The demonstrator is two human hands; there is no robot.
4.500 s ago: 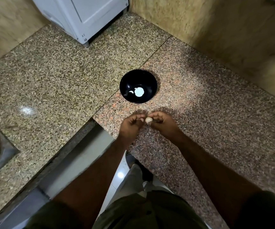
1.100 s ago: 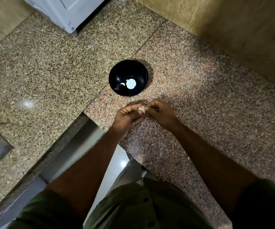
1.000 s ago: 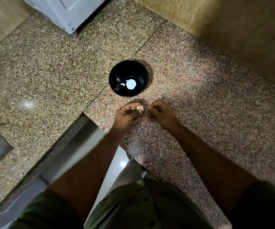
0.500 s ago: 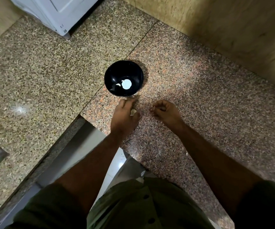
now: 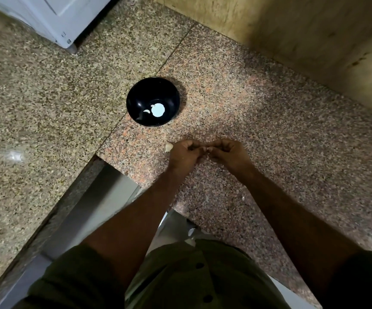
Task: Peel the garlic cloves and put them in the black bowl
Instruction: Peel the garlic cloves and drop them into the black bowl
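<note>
Risk first, head view: garlic clove [image 5: 168, 147] lies loose on the counter [image 5: 258, 121] just left of the left hand [image 5: 184, 153], near side of the black bowl [image 5: 152, 101]; a knuckle nudge could roll it toward the counter edge. Left hand and right hand [image 5: 228, 153] are curled, fingertips meeting (pinching skin, probably). Cannot tell what sits between them. White bits in the bowl: cloves or glare, unclear.

Speckled granite counter in a kitchen corner

The granite countertop [image 5: 46, 97] meets a tan stone wall [image 5: 303, 36]; a white appliance [image 5: 53, 16] stands at the back left, and a glare spot [image 5: 15, 156] shines on the stone.
</note>
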